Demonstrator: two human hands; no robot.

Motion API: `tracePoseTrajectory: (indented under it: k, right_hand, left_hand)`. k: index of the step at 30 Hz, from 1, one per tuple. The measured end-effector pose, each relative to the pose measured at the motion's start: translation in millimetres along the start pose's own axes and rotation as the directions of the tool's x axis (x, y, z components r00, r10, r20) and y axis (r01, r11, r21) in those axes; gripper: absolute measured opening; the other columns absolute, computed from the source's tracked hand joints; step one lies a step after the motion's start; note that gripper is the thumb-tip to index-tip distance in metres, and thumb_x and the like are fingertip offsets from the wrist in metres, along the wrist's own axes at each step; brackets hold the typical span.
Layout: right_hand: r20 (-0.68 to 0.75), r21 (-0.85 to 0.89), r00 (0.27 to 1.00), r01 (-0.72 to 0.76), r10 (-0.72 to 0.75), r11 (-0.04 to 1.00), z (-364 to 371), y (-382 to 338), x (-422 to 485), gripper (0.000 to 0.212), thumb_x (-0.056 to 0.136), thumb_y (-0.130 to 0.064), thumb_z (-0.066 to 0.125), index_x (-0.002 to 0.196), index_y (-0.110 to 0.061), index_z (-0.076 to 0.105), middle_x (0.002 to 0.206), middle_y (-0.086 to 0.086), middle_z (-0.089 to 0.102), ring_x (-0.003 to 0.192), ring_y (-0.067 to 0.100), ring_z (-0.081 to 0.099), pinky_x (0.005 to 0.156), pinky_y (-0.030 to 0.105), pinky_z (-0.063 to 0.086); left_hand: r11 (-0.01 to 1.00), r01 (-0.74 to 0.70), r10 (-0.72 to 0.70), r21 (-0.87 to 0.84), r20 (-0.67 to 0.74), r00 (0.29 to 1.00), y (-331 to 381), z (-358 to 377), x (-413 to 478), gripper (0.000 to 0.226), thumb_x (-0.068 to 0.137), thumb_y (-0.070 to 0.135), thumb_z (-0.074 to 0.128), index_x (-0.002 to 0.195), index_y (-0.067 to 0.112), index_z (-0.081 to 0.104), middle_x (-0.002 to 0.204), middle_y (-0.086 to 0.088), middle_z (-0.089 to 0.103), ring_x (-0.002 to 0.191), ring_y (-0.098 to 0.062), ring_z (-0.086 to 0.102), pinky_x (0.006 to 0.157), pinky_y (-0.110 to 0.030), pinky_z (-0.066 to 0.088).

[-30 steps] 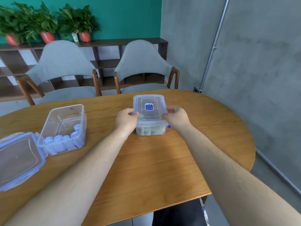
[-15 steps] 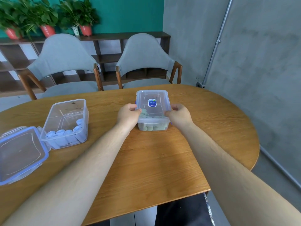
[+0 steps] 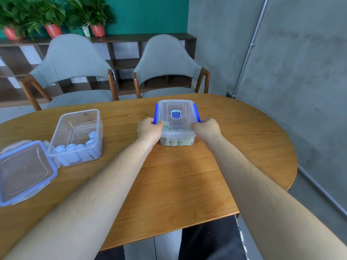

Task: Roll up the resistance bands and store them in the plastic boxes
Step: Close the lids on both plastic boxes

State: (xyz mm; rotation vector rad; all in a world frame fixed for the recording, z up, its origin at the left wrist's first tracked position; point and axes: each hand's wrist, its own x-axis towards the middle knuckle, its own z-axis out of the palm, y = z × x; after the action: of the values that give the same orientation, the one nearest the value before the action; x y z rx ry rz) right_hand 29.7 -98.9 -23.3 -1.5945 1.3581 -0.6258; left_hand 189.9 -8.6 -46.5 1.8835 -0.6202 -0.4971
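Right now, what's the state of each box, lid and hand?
lidded box: closed, green rolls inside.
open box: uncovered, blue rolls inside.
loose lid: off, flat on the table beside the open box.
left hand: grips the lidded box's near left corner.
right hand: grips its near right corner.

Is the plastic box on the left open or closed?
Open: the left box has no lid on it; its blue-rimmed lid lies beside it.
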Motion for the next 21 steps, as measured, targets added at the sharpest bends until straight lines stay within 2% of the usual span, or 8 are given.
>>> tracePoseTrajectory:
  k: [4,9,11,12,14,16,18,21]
  right_hand:
    - [-0.023,-0.03,0.999,0.043,-0.044,0.999,2.4,1.2,2.6,0.019,0.077,-0.018,0.06,0.09,-0.007,0.071,0.104,0.009,0.067,0.083,0.025,0.069,0.07,0.035,0.06]
    - [-0.015,-0.141,0.999,0.05,-0.052,0.989,5.4,-0.2,6.0,0.018,0.078,-0.017,0.055,0.084,-0.007,0.069,0.117,0.013,0.063,0.084,0.024,0.066,0.06,0.03,0.051]
    - [-0.026,-0.347,0.999,0.031,-0.043,0.937,3.6,-7.3,-2.9,0.029,0.087,-0.026,0.055,0.108,-0.01,0.066,0.131,0.009,0.055,0.11,0.027,0.057,0.082,0.037,0.054]
    - [-0.074,-0.451,0.992,0.054,-0.098,0.891,3.4,-11.3,-9.7,0.038,0.091,-0.03,0.053,0.122,-0.009,0.06,0.136,0.008,0.049,0.121,0.028,0.048,0.095,0.041,0.05]
    - [-0.174,-0.499,0.922,0.221,-0.347,0.838,9.5,-22.3,-28.0,0.043,0.097,-0.032,0.051,0.135,-0.011,0.051,0.136,0.008,0.047,0.126,0.027,0.041,0.103,0.04,0.043]
    - [-0.173,-0.427,0.812,0.448,-0.557,0.785,27.5,-39.0,-53.4,0.035,0.098,-0.028,0.052,0.13,-0.014,0.057,0.128,0.003,0.056,0.12,0.022,0.046,0.099,0.036,0.045]
    - [-0.073,-0.343,0.727,0.625,-0.683,0.702,60.4,-54.2,-79.2,0.025,0.098,-0.024,0.053,0.117,-0.015,0.065,0.117,0.002,0.062,0.112,0.019,0.052,0.095,0.035,0.048]
    - [0.106,-0.182,0.594,0.8,-0.797,0.572,126.2,-72.1,-118.2,0.02,0.094,-0.019,0.053,0.102,-0.012,0.07,0.1,0.005,0.063,0.097,0.023,0.056,0.086,0.036,0.049]
  left_hand:
    - [0.993,-0.061,0.063,0.104,-0.012,0.998,2.6,1.1,0.2,0.016,0.093,0.03,0.062,0.101,0.019,0.071,0.12,-0.003,0.06,0.098,-0.019,0.064,0.073,-0.027,0.053]
    - [0.972,-0.105,0.107,0.209,0.003,0.994,6.6,0.0,-1.9,0.025,0.099,0.03,0.058,0.114,0.014,0.069,0.124,-0.002,0.051,0.109,-0.019,0.057,0.075,-0.025,0.048]
    - [0.954,-0.118,0.108,0.275,0.053,0.993,6.3,-6.2,-6.0,0.034,0.099,0.041,0.054,0.12,0.017,0.068,0.129,-0.005,0.055,0.118,-0.024,0.056,0.086,-0.033,0.053]
    - [0.943,-0.125,0.112,0.307,0.061,0.992,7.0,-11.4,-9.9,0.041,0.1,0.045,0.05,0.128,0.019,0.063,0.136,-0.006,0.053,0.125,-0.026,0.052,0.096,-0.038,0.052]
    - [0.933,-0.164,0.17,0.32,0.009,0.985,8.3,-27.5,-17.6,0.048,0.102,0.047,0.045,0.14,0.019,0.052,0.141,-0.005,0.047,0.133,-0.024,0.045,0.108,-0.041,0.044]
    - [0.923,-0.25,0.281,0.292,-0.069,0.957,7.4,-53.4,-26.7,0.038,0.104,0.041,0.045,0.134,0.021,0.056,0.132,-0.001,0.051,0.125,-0.018,0.049,0.1,-0.03,0.044]
    - [0.911,-0.304,0.351,0.28,-0.136,0.926,1.2,-87.5,-36.3,0.022,0.105,0.032,0.046,0.117,0.025,0.063,0.12,0.003,0.053,0.11,-0.013,0.054,0.088,-0.023,0.04]
    - [0.922,-0.27,0.345,0.278,-0.267,0.9,-22.3,-149.1,-46.2,0.016,0.104,0.026,0.047,0.1,0.027,0.063,0.109,0.004,0.053,0.09,-0.014,0.057,0.078,-0.027,0.042]
